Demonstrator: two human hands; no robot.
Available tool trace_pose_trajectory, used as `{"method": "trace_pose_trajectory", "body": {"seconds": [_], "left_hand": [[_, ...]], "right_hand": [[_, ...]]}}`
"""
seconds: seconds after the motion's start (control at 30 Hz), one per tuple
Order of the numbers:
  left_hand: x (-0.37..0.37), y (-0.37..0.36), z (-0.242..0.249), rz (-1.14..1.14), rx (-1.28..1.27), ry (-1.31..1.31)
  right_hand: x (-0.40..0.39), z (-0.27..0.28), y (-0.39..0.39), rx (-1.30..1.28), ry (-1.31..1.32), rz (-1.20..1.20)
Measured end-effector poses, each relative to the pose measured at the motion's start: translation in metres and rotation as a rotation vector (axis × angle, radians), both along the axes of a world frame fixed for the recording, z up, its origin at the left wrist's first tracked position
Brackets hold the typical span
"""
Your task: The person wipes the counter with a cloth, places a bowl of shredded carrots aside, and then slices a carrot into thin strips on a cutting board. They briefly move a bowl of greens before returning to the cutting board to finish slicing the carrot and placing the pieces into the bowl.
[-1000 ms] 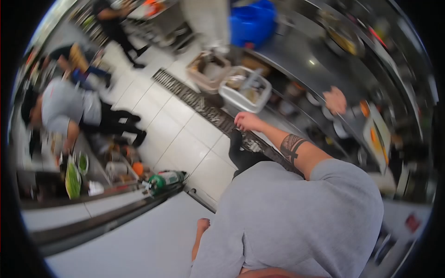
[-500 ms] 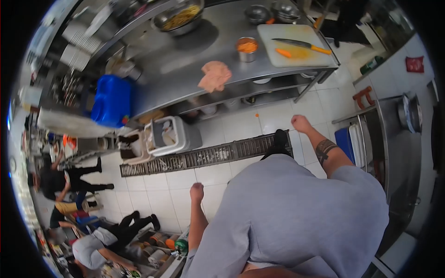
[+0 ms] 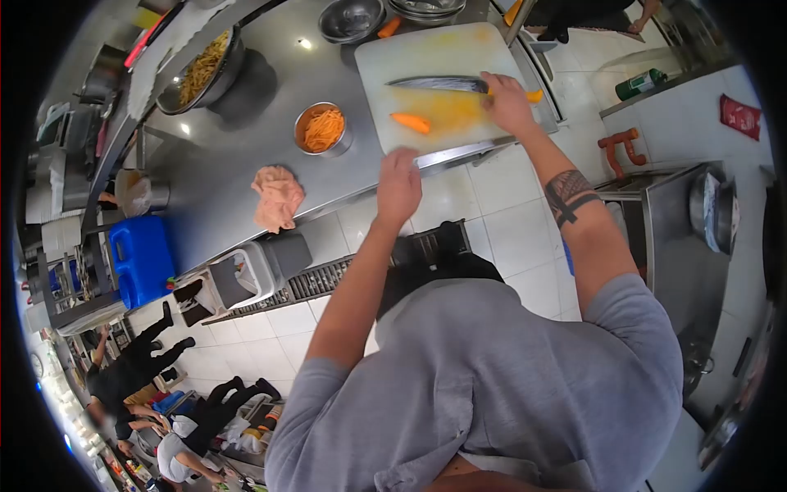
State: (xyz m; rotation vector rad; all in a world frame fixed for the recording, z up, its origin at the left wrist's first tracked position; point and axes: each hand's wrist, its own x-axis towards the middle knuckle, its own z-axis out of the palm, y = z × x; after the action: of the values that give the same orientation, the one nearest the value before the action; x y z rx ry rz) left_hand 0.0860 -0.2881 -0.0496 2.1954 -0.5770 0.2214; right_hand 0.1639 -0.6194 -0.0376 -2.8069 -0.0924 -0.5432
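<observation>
A white cutting board point(image 3: 459, 49) lies on the steel counter, stained orange. My right hand point(image 3: 507, 102) is over the board, its fingers closed around the yellow handle of a kitchen knife point(image 3: 438, 84). The blade points left and lies flat on the board. Below the blade rests a piece of peeled carrot point(image 3: 410, 122). My left hand point(image 3: 399, 184) is at the front edge of the counter, just left of the board's near corner. Its fingers reach forward, slightly blurred, with nothing in them. A steel container point(image 3: 322, 129) of shredded carrot stands to its left.
A pinkish cloth point(image 3: 278, 198) lies near the counter's edge. Steel bowls point(image 3: 351, 20) and a large bowl of cut food point(image 3: 205, 72) stand farther back. A blue jug point(image 3: 143, 261) and a white bin point(image 3: 250, 272) are at left. Other people point(image 3: 131, 369) work at lower left.
I have come closer to the counter. My right hand has gone from beside my body to the knife handle. My left hand has risen to the counter's edge.
</observation>
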Motion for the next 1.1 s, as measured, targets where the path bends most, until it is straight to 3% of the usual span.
{"method": "trace_pose_trajectory", "body": {"seconds": [0.03,0.2,0.4,0.5,0.6,0.87,1.1], "left_hand": [[0.017,-0.015,0.007,0.033,0.001,-0.024],[0.08,-0.035,-0.014,0.002,0.072,-0.14],[0.098,-0.034,-0.017,-0.084,0.1,-0.201],[0.097,-0.038,-0.019,-0.062,0.093,-0.205],[0.099,-0.042,-0.019,-0.039,0.064,-0.194],[0.1,-0.043,-0.023,-0.025,0.117,-0.16],[0.1,-0.044,-0.029,-0.012,0.133,-0.169]], "right_hand": [[0.009,-0.002,0.0,-0.016,0.123,0.035],[0.009,0.007,0.018,-0.169,0.225,-0.069],[-0.015,0.009,0.005,-0.265,0.351,0.024],[-0.039,0.017,0.014,-0.115,0.449,-0.001],[-0.046,0.052,0.031,-0.028,0.828,-0.069],[-0.085,0.096,0.064,0.102,0.839,0.07],[-0.093,0.131,0.063,0.074,1.09,0.001]]}}
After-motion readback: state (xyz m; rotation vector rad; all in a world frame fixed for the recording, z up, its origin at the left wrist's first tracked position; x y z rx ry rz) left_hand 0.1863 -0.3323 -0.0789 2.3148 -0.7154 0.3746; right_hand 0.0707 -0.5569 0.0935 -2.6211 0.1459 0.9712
